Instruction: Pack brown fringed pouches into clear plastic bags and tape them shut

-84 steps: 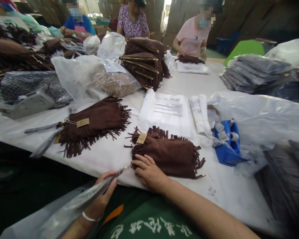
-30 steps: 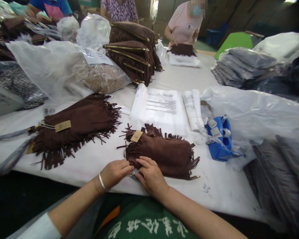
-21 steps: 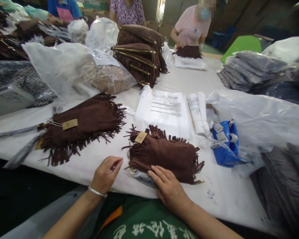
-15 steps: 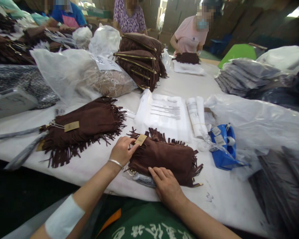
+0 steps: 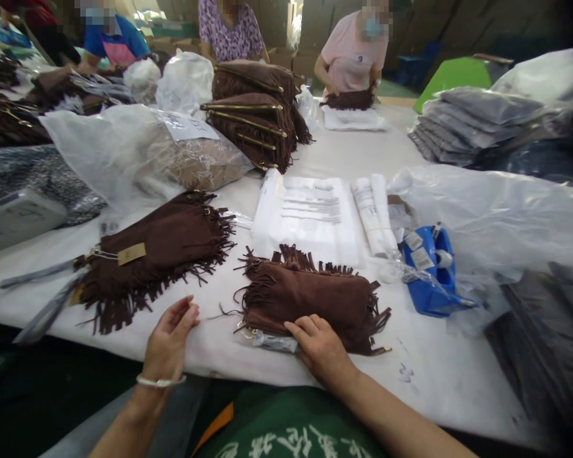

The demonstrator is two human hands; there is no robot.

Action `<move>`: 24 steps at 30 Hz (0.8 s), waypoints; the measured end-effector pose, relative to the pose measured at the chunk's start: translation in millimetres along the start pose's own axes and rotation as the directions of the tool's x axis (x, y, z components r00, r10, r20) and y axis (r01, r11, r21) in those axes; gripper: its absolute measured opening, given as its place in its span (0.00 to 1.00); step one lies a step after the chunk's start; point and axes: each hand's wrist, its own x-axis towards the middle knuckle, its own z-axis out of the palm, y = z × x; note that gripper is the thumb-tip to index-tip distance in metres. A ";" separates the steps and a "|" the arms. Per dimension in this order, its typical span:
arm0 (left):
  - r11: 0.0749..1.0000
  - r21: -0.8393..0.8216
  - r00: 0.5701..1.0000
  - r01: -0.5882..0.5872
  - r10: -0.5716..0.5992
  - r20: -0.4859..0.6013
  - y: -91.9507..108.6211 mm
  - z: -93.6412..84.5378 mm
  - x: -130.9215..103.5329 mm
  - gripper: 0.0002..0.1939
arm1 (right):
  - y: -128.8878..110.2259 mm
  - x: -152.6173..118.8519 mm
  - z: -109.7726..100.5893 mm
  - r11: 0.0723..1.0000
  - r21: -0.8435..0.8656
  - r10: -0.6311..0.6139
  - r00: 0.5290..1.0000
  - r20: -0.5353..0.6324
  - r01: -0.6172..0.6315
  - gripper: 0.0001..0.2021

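The tag no longer shows on my bag (image 5: 310, 299) near the worktop's (image 5: 439, 375) front edge. My right hand (image 5: 322, 346) lies loosely outstretched on it — my left (image 5: 172, 337), drawn away, fingertips close together — holding what, I can't tell.

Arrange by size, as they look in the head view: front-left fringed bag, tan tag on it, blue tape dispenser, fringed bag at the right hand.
Front-left fringed bag and fringed bag at the right hand: too alike to rank
Blue tape dispenser
Tan tag

Soft light brightens the white table (image 5: 363, 152); glare streaks the clear plastic (image 5: 496, 203) (right edge dark, blurry).
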 end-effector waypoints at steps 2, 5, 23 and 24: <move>0.999 0.010 0.999 0.053 -0.053 -0.006 -12.6 -23.0 -26.9 0.29 | 2.2 0.1 -2.6 0.997 0.070 0.022 0.999 0.025 -0.024 0.26; 0.988 0.078 0.991 0.136 -0.137 0.008 -22.9 -41.6 -54.7 0.30 | 3.6 -1.6 -5.0 0.992 0.121 0.031 0.999 0.035 -0.035 0.26; 0.435 0.208 0.423 -0.876 0.486 0.765 23.6 92.3 -65.1 0.28 | 3.8 -18.0 3.4 0.997 0.079 -0.003 0.999 -0.038 0.006 0.17; 0.446 0.189 0.406 -0.875 0.463 0.788 22.8 99.1 -60.3 0.26 | 4.2 -20.1 3.7 0.997 0.080 -0.007 0.999 -0.053 0.011 0.16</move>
